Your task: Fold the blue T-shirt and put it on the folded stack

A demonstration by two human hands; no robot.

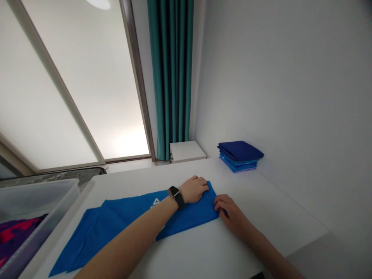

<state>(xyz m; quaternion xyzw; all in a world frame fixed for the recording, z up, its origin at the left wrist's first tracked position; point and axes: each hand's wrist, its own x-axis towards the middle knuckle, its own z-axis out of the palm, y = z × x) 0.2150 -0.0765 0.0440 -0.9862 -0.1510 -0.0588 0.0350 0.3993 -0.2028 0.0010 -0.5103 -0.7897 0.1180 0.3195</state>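
Note:
A blue cloth garment [124, 213] with a white triangular mark lies folded lengthwise across the white table [244, 228]. My left hand [194, 189], with a dark watch on its wrist, rests on the garment near its right end, fingers bent and close together at a folded strip. At the right edge of that end, my right hand [228, 209] has its fingers curled against the cloth, with the thumb and fingertips at the border.
Folded blue cloths [240, 155] are stacked at the table's back right, by the wall. A clear plastic bin [65, 193] holding purple and red cloth stands at the left. Behind the table are a white cabinet [187, 150] and a green curtain [173, 77].

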